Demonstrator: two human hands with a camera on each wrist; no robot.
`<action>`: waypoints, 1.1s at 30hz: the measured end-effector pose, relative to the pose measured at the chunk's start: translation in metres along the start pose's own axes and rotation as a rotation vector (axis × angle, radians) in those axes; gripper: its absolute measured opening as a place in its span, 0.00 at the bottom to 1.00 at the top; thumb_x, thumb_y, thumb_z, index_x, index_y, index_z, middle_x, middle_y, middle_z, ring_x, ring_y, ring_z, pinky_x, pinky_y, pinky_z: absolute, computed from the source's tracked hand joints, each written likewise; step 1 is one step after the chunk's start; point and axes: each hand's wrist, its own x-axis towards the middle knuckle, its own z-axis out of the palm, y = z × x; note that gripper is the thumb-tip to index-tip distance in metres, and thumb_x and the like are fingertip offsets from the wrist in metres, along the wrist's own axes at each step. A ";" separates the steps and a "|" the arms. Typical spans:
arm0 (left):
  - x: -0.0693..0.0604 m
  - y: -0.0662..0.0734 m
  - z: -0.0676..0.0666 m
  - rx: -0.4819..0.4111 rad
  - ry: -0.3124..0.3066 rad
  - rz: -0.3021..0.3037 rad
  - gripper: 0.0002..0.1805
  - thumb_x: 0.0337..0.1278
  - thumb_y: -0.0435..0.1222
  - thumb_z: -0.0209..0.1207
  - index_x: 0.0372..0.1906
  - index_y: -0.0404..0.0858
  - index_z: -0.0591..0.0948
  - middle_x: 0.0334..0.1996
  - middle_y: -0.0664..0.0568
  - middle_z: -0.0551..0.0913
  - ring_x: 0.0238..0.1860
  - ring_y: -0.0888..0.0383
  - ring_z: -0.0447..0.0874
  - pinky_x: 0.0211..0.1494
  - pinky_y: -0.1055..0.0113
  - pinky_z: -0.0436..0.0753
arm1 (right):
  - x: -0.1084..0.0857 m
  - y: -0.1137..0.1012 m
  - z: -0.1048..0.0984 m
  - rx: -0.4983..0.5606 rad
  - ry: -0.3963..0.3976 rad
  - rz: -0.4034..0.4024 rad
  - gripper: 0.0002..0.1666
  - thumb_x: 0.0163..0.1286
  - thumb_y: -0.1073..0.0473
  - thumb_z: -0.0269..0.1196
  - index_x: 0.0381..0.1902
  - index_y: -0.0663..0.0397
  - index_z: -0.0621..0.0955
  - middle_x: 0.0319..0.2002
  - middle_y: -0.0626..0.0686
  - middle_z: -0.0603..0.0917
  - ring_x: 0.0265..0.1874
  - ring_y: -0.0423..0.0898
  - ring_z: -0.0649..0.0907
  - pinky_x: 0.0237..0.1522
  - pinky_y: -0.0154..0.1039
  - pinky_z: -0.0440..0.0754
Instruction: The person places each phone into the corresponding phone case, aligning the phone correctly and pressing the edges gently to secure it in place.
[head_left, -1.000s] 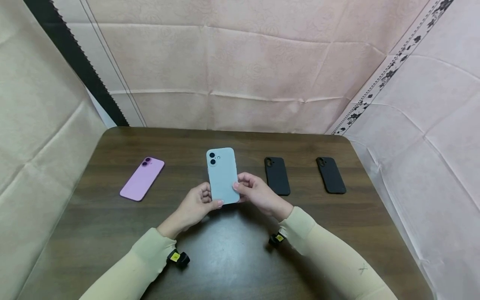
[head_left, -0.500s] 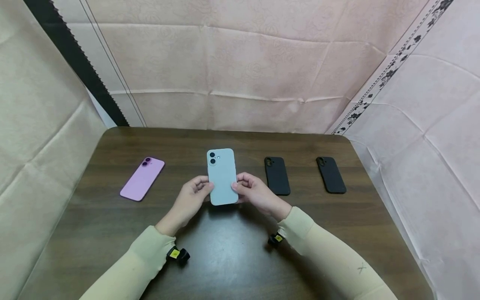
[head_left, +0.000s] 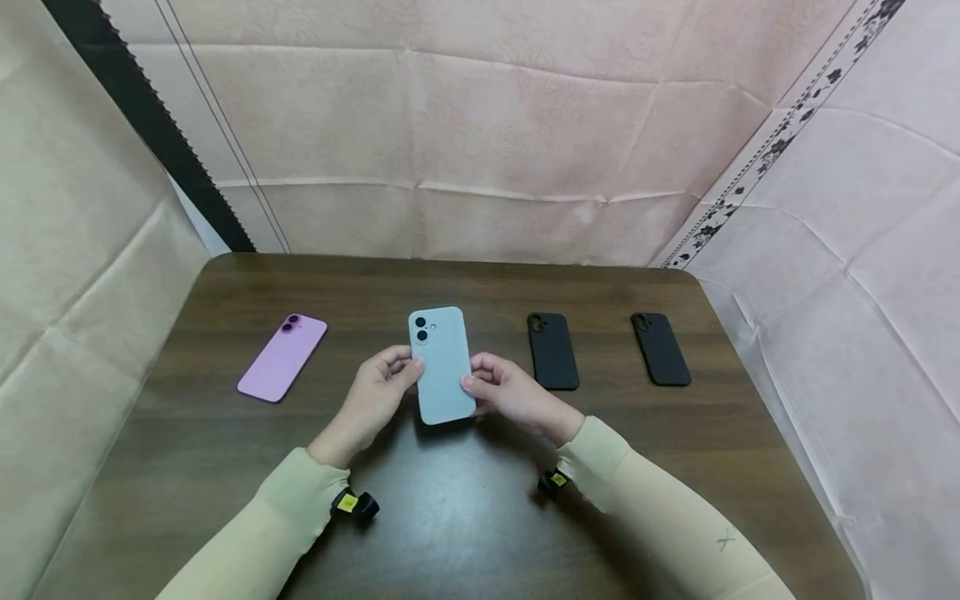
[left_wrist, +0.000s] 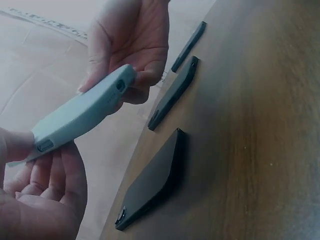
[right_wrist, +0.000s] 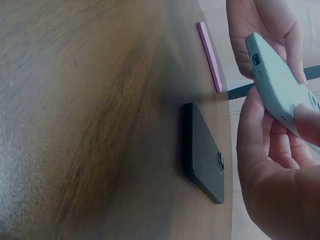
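A light blue phone case (head_left: 441, 367) with dark camera circles at its upper left is held up over the table's middle; whether a phone is inside I cannot tell. My left hand (head_left: 375, 392) pinches its left edge, thumb on the back. On the lower right edge, my right hand (head_left: 517, 396) grips it with thumb and fingers. In the left wrist view the light blue case (left_wrist: 82, 110) appears edge-on, and side cutouts show. Below the raised case, a black phone-shaped item (right_wrist: 205, 155) lies on the table in the right wrist view, hidden in the head view.
A purple phone (head_left: 282, 358) lies on the wooden table (head_left: 187, 467) at left. Two black phone-shaped items, a nearer one (head_left: 552, 352) and a farther one (head_left: 661, 350), lie at right. Pale cloth (head_left: 510, 142) hangs behind and beside the table.
My left hand has shifted from the case's lower left corner up its left edge. The light blue case has come slightly down toward me, with the right hand still gripping it.
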 end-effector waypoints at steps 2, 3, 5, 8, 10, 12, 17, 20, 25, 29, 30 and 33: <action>-0.001 0.000 -0.001 -0.003 0.003 0.000 0.16 0.69 0.42 0.56 0.51 0.35 0.77 0.43 0.45 0.84 0.45 0.53 0.79 0.56 0.51 0.77 | 0.000 0.000 0.001 -0.015 -0.007 -0.006 0.14 0.73 0.57 0.57 0.52 0.58 0.73 0.50 0.57 0.82 0.47 0.53 0.83 0.46 0.54 0.82; -0.001 0.000 -0.001 -0.011 0.003 0.001 0.15 0.69 0.41 0.56 0.50 0.34 0.77 0.42 0.45 0.83 0.44 0.53 0.79 0.56 0.50 0.77 | 0.000 0.000 0.001 -0.023 -0.012 -0.010 0.14 0.73 0.58 0.57 0.52 0.58 0.73 0.50 0.57 0.82 0.47 0.53 0.83 0.46 0.55 0.81; -0.001 -0.001 -0.002 -0.023 0.005 0.004 0.14 0.69 0.40 0.56 0.48 0.33 0.77 0.41 0.44 0.83 0.43 0.53 0.78 0.56 0.49 0.76 | 0.000 0.000 0.003 -0.042 -0.018 -0.018 0.14 0.73 0.58 0.57 0.51 0.59 0.73 0.50 0.57 0.82 0.46 0.53 0.84 0.46 0.57 0.81; -0.001 -0.002 -0.003 -0.022 0.005 0.011 0.14 0.70 0.41 0.54 0.48 0.34 0.77 0.40 0.44 0.83 0.41 0.53 0.78 0.54 0.48 0.77 | 0.001 -0.001 0.004 -0.062 -0.015 -0.027 0.13 0.73 0.58 0.57 0.50 0.59 0.73 0.49 0.57 0.83 0.45 0.52 0.84 0.46 0.59 0.80; -0.001 -0.001 -0.003 -0.026 0.003 0.013 0.17 0.71 0.45 0.53 0.50 0.35 0.76 0.42 0.45 0.83 0.42 0.54 0.79 0.52 0.49 0.78 | 0.001 -0.001 0.005 -0.067 -0.006 -0.034 0.12 0.74 0.58 0.57 0.50 0.59 0.73 0.48 0.57 0.83 0.45 0.52 0.84 0.46 0.60 0.79; 0.001 0.001 -0.003 -0.051 0.003 0.017 0.22 0.71 0.50 0.51 0.53 0.35 0.75 0.45 0.45 0.83 0.43 0.55 0.80 0.51 0.52 0.79 | 0.001 -0.002 0.005 -0.075 0.000 -0.038 0.12 0.74 0.59 0.56 0.50 0.59 0.73 0.48 0.57 0.83 0.45 0.52 0.84 0.46 0.61 0.79; 0.006 0.009 -0.008 -0.118 0.040 0.018 0.28 0.70 0.55 0.46 0.55 0.35 0.74 0.49 0.44 0.79 0.46 0.56 0.80 0.47 0.63 0.82 | 0.001 0.000 0.007 -0.138 -0.025 -0.025 0.11 0.74 0.57 0.56 0.49 0.56 0.75 0.46 0.55 0.84 0.43 0.51 0.84 0.44 0.59 0.80; 0.009 0.013 -0.010 -0.124 0.056 0.004 0.27 0.72 0.54 0.46 0.54 0.34 0.75 0.48 0.44 0.79 0.45 0.56 0.80 0.45 0.65 0.83 | 0.000 0.001 0.009 -0.150 -0.033 -0.016 0.11 0.74 0.56 0.57 0.49 0.55 0.75 0.46 0.54 0.84 0.43 0.51 0.84 0.44 0.57 0.81; 0.010 0.016 -0.011 -0.136 0.081 -0.025 0.25 0.73 0.51 0.45 0.55 0.33 0.75 0.48 0.43 0.79 0.44 0.56 0.80 0.44 0.64 0.83 | 0.000 0.002 0.010 -0.107 -0.069 -0.019 0.17 0.70 0.58 0.62 0.53 0.56 0.74 0.47 0.55 0.84 0.44 0.52 0.84 0.46 0.56 0.81; 0.009 0.019 -0.009 -0.171 0.094 -0.035 0.26 0.73 0.52 0.45 0.56 0.34 0.75 0.50 0.43 0.78 0.45 0.55 0.80 0.45 0.62 0.83 | 0.001 0.005 0.012 -0.029 -0.147 0.026 0.26 0.66 0.63 0.66 0.59 0.57 0.71 0.50 0.57 0.83 0.45 0.53 0.84 0.48 0.53 0.81; 0.010 0.020 -0.009 -0.179 0.093 -0.033 0.26 0.73 0.52 0.45 0.56 0.34 0.75 0.50 0.43 0.78 0.45 0.55 0.80 0.45 0.62 0.83 | 0.001 0.005 0.013 -0.011 -0.159 0.036 0.27 0.65 0.64 0.66 0.60 0.58 0.71 0.50 0.57 0.83 0.46 0.54 0.84 0.48 0.53 0.81; 0.010 0.020 -0.008 -0.200 0.094 -0.030 0.27 0.72 0.52 0.45 0.55 0.32 0.75 0.50 0.41 0.78 0.45 0.54 0.80 0.44 0.60 0.83 | 0.001 0.007 0.014 0.032 -0.181 0.047 0.28 0.65 0.67 0.65 0.62 0.59 0.71 0.50 0.60 0.83 0.46 0.55 0.84 0.49 0.52 0.80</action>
